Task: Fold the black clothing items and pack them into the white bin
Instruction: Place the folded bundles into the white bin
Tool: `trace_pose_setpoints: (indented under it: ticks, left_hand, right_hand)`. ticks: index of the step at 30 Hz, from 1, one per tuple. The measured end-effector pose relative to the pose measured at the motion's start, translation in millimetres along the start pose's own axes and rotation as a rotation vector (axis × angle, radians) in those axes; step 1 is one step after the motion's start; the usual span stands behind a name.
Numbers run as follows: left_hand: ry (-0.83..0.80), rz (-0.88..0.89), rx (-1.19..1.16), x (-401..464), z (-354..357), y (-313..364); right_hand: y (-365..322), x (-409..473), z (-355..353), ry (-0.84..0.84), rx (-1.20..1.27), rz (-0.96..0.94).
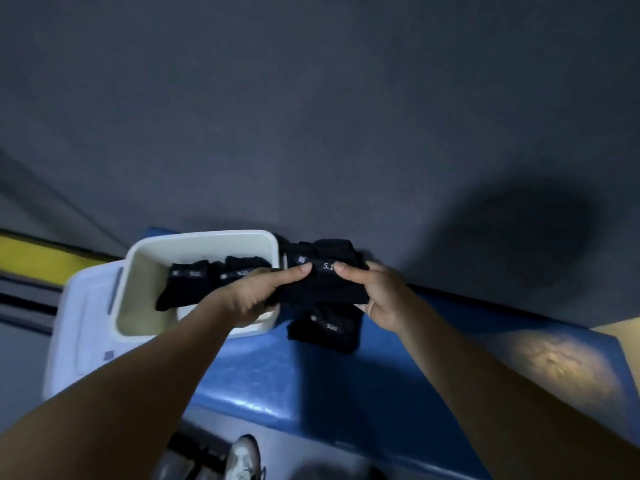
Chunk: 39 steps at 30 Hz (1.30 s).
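Note:
I hold a folded black garment [325, 289] with a white "5.1" label in the air, between the bin and the wall. My left hand [258, 292] grips its left edge, thumb on top. My right hand [374, 292] pinches its right edge. The white bin [145, 258] stands to the left on a pale lid, and two folded black items [188, 282] lie inside it. Another folded black piece [323, 329] rests on the blue surface just below the held one. More black fabric [332, 247] sits behind it against the wall.
The blue padded surface [311, 382] runs from centre to the right, ending at a grey wall [311, 133] behind. The pale lid [83, 327] lies under the bin at the left. A shoe [244, 459] shows on the floor at the bottom.

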<state>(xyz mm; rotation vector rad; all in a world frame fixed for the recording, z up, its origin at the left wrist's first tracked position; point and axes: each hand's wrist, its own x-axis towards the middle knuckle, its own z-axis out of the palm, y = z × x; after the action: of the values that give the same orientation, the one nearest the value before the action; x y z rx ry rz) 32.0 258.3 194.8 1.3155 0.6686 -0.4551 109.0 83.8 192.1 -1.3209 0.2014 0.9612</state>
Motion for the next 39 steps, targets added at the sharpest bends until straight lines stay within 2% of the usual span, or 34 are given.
trace_pose_setpoints:
  ticks: [2,6,10,14,16,21,24,27,32,35,39]
  left_hand:
    - [0.022,0.037,-0.014,-15.2,-38.4,-2.1]
    - [0.164,0.076,-0.099,-38.9,-100.4,-13.4]
    - [0.240,0.057,-0.140,-47.9,-151.2,-28.9]
    - [0.282,-0.012,-0.104,-41.1,-193.6,-41.7]
    - [0.332,-0.031,-0.019,-33.2,-206.3,-46.4]
    - [0.500,-0.072,0.506,-7.2,-218.2,-60.9]
    - [0.541,-0.094,0.720,-6.1,-212.8,-66.2]
    - [0.618,-0.015,0.879,-9.0,-207.9,-70.6]
    - [0.773,0.257,0.879,-10.2,-218.8,-80.3]
    - [0.818,0.290,0.801,-13.3,-223.4,-84.8]
    - [0.795,0.307,0.836,-12.5,-229.6,-90.3]
  right_hand:
    - [4.0,6.6,35.8,-0.042,0.008,0.017]
    - [24.1,30.7,102.8,-0.059,-0.025,0.066]
    - [41.1,53.7,153.3,-0.082,-0.099,0.159]
    - [51.1,81.3,183.4,-0.210,-0.147,0.248]
    - [60.1,95.2,194.0,-0.195,-0.181,0.267]
    - [88.3,118.8,202.2,-0.061,-0.279,0.359]
    - [100.7,126.6,200.9,-0.009,-0.263,0.398]
    - [109.2,135.8,205.2,0.029,-0.269,0.424]
    - [126.1,156.3,208.2,0.131,-0.418,0.409]
    - [132.9,166.5,208.7,0.149,-0.565,0.403]
    - [140.5,170.2,211.0,0.189,-0.692,0.400]
